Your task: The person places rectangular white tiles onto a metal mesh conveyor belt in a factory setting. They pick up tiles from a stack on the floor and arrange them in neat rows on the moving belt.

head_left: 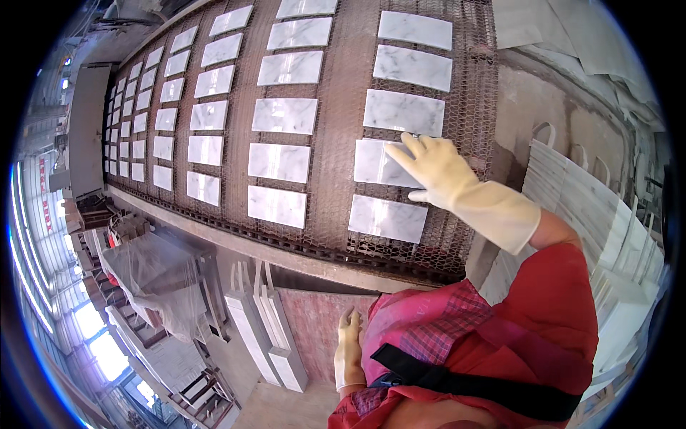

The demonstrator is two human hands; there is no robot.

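My right hand (437, 170), in a cream rubber glove, reaches over a white marble tile (375, 163) with grey veins. Its fingers are spread, the fingertips on or just above the tile's right part; contact is hard to tell. Nearest me lies another marble tile (387, 218), and just beyond the hand is a third tile (404, 112). All rest flat on a brown wire-mesh conveyor belt (341, 143). My left hand (349, 343), gloved alike, hangs low beside my red clothing, away from the belt. Its fingers look loosely extended, with nothing visible in them.
Rows of similar tiles (279, 116) run along the belt toward a grey machine housing (87, 129). A metal rail (236, 243) edges the belt. Below it stand white strapped slabs (254, 336) and a plastic-wrapped stack (161, 279). Right of the belt, white slabs (572, 193) lean together.
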